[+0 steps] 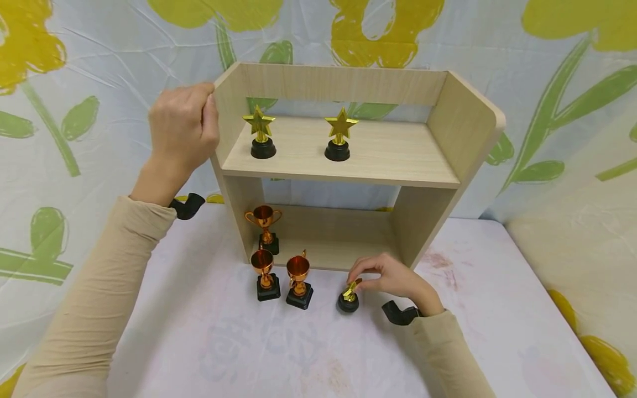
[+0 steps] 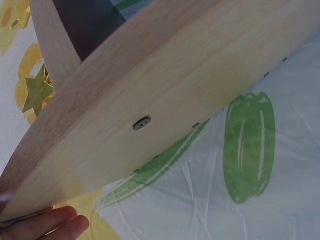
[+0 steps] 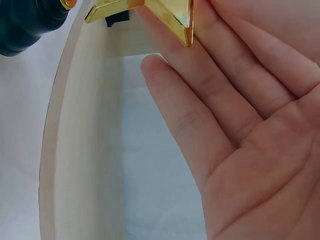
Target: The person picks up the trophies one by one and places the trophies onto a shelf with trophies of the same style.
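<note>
My left hand grips the upper left side panel of a light wooden two-tier shelf. In the left wrist view its fingers lie against the panel's outer face. In front of the shelf, my right hand pinches a gold star trophy with a round black base, tilted, by its star. The right wrist view shows that gold star at the fingers and its dark base at the upper left. Left of it stand two bronze cup trophies on square black bases.
Two more gold star trophies stand on the upper tier. A third bronze cup is at the left of the lower tier. A white cloth covers the table, and a flower-print sheet hangs behind.
</note>
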`<act>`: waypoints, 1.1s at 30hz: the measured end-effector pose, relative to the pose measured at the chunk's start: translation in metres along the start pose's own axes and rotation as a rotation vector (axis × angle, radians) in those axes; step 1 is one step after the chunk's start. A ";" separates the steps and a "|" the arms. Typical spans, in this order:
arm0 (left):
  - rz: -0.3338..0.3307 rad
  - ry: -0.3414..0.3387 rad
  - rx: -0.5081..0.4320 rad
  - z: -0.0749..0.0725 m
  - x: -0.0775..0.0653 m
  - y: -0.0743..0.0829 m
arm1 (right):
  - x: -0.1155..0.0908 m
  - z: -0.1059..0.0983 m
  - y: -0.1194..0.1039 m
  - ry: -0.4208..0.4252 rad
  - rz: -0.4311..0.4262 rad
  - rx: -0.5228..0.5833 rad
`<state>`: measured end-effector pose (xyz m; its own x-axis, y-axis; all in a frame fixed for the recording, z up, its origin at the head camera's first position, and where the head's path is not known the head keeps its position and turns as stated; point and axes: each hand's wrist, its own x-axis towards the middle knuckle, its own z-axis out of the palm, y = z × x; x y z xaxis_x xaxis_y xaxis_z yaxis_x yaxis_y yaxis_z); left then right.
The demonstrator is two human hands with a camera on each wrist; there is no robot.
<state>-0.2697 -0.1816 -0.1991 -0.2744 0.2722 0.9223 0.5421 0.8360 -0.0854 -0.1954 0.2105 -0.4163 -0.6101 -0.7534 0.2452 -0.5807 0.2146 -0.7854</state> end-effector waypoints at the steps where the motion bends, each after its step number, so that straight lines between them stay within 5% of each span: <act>1: -0.001 -0.001 -0.003 0.000 0.000 0.000 | 0.000 0.000 -0.001 0.006 0.004 0.001; 33: -0.007 -0.007 -0.009 -0.001 0.000 0.000 | -0.001 -0.006 -0.031 0.099 -0.064 -0.051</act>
<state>-0.2691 -0.1823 -0.1990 -0.2840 0.2693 0.9202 0.5468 0.8338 -0.0753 -0.1800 0.2081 -0.3894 -0.6196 -0.7020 0.3512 -0.6456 0.2012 -0.7367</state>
